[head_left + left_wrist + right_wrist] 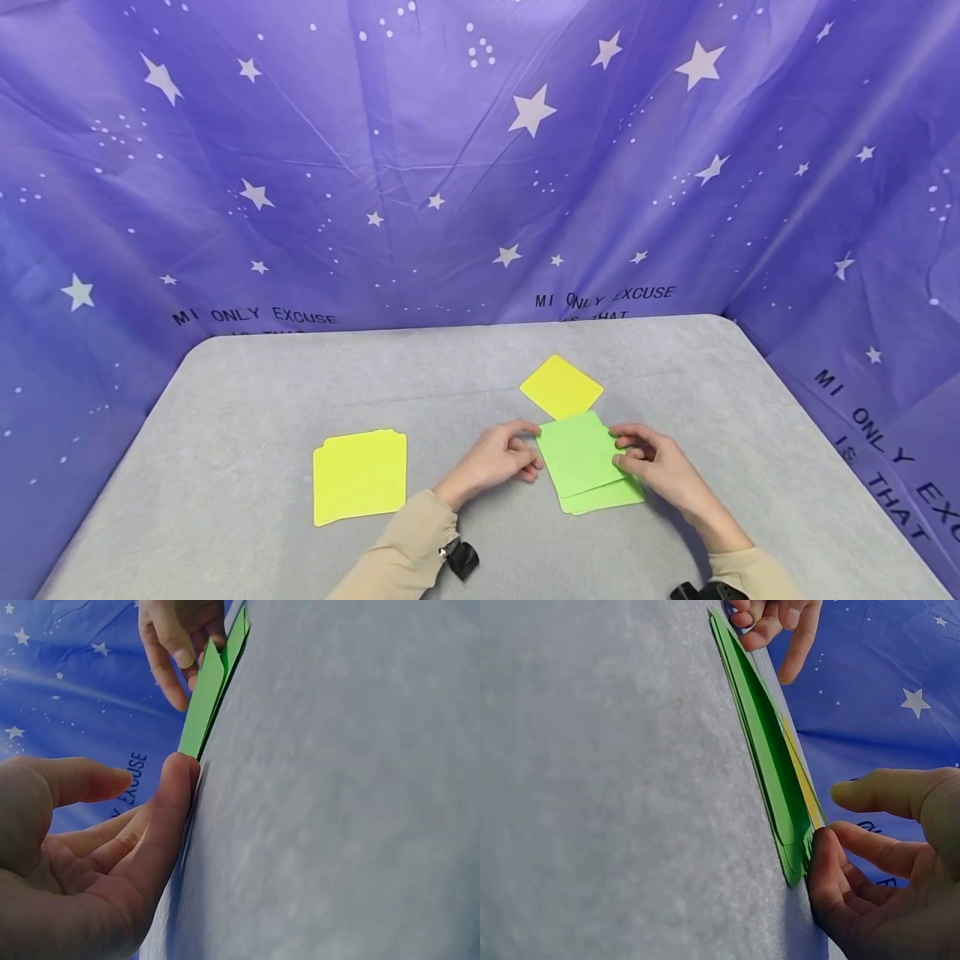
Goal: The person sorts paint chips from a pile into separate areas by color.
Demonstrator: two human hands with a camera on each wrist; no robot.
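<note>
A green square card [577, 454] overlaps another green card [603, 497], turned slightly against it. In the right wrist view, the upper green card [769, 742] stands tilted, with a gap beneath it. My left hand [498, 454] is at the left edge, a fingertip touching the card's far left corner. My right hand [663, 467] has its fingertips at the right edge of the green cards. Both hands keep their fingers loosely bent and spread, thumb apart. Behind the green cards lies a yellow card [561, 386], its near corner hidden under them.
A yellow card stack [360, 477], its edges slightly uneven, lies to the left on the grey table [225, 417]. A purple cloth [420, 150] with white stars hangs behind the table and along its sides.
</note>
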